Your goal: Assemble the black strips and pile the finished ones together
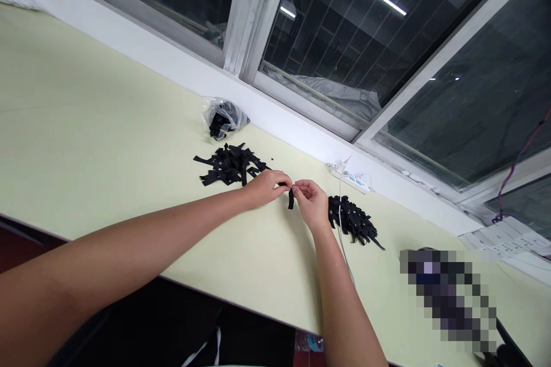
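My left hand and my right hand meet over the table, fingertips pinched together on a short black fabric strip. One end of the strip hangs down between the hands. Left of my left hand lies a loose pile of black strips, some with small light dots on them. Close to my right hand, on its right, is a second, denser heap of black strips. Details of the strip at my fingertips are too small to make out.
A clear plastic bag with black pieces stands by the wall. On the pale table, a white power strip sits at the back; its white cable runs past the right heap. A pixelated dark object lies at right.
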Available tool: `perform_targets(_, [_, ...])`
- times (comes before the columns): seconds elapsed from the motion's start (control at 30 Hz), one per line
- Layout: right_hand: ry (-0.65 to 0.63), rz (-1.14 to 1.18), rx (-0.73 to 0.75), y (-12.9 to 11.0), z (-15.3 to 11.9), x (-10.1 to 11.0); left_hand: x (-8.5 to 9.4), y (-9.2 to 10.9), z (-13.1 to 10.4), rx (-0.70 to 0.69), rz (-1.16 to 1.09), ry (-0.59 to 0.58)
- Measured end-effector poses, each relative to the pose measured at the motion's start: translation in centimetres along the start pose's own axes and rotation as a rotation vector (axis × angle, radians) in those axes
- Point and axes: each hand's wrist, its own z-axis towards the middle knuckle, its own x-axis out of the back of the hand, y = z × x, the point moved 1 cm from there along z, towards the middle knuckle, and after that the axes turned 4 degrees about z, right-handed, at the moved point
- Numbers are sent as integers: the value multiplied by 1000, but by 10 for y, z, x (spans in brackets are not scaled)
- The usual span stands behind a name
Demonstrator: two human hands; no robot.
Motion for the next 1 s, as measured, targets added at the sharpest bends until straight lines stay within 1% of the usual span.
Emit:
perform_targets(0.27, [-49, -15, 5, -2, -2, -1, 0, -2, 0, 26, -10, 19])
perform_targets(0.47, [-72, -58, 0, -6, -3, -1, 0, 0, -3, 65, -22, 5])
perform_targets(0.53, [-72, -67, -12, -6, -3, -1, 0, 1, -3, 79, -22, -5])
perform_targets(0.7, [-74, -25, -71, -3, -1, 0, -1, 1, -4, 58, 1, -18])
perform_targets(1.0, [-74, 6, -126, -6, -1, 0, -3, 0, -4, 103, -17, -39])
